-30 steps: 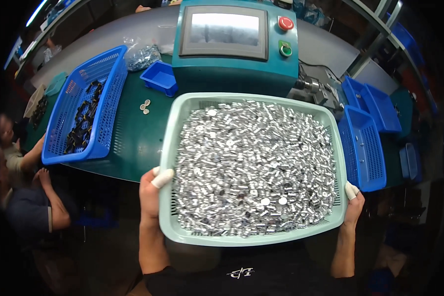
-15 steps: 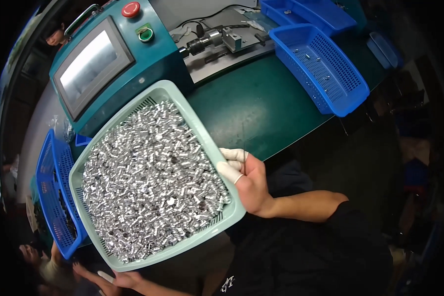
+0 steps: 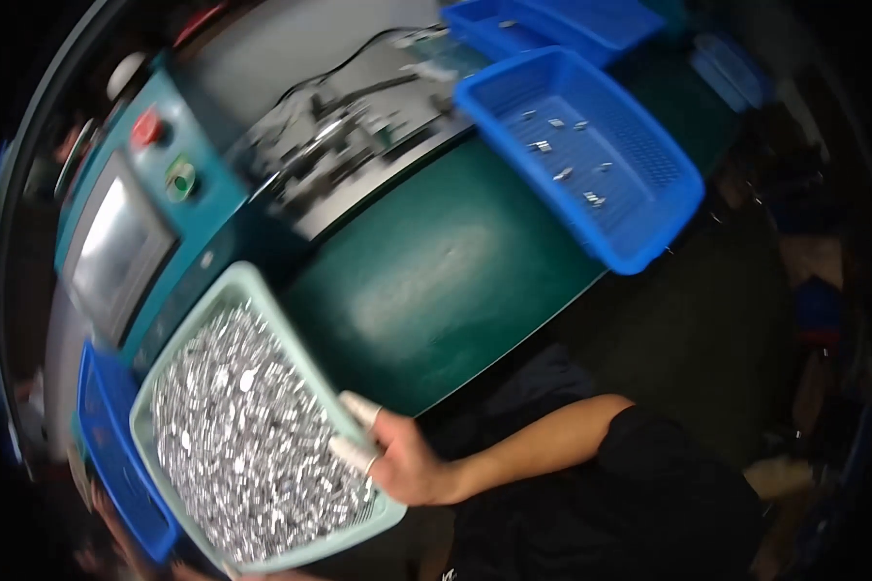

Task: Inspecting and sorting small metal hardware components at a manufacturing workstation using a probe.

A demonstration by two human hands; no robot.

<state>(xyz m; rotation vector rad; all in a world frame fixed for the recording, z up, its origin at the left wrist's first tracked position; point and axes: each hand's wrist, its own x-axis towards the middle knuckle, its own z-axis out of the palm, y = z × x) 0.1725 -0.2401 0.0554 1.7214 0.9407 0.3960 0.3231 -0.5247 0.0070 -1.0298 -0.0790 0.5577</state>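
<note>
A pale green plastic basket (image 3: 279,308), tilted and full of small shiny metal pieces (image 3: 247,436), is at the lower left. My right hand (image 3: 407,463) is closed on its right rim, with white finger covers on the thumb and a finger. At the picture's bottom edge, only a sliver of my left hand (image 3: 257,576) shows against the basket's lower edge; most of its fingers are hidden. Motion blurs the metal pieces, so their exact shape cannot be made out.
Beyond the basket stands a teal machine with a screen (image 3: 121,247) and a red button (image 3: 146,128). A blue basket (image 3: 683,208) holding several metal pieces is on the green table (image 3: 426,290). Another blue basket (image 3: 116,455) is at the left; a blue tray (image 3: 610,24) sits behind.
The green basket now appears lower and further left, with both hands still at it. The whole view has shifted, and the right blue basket shows more of its inside.
</note>
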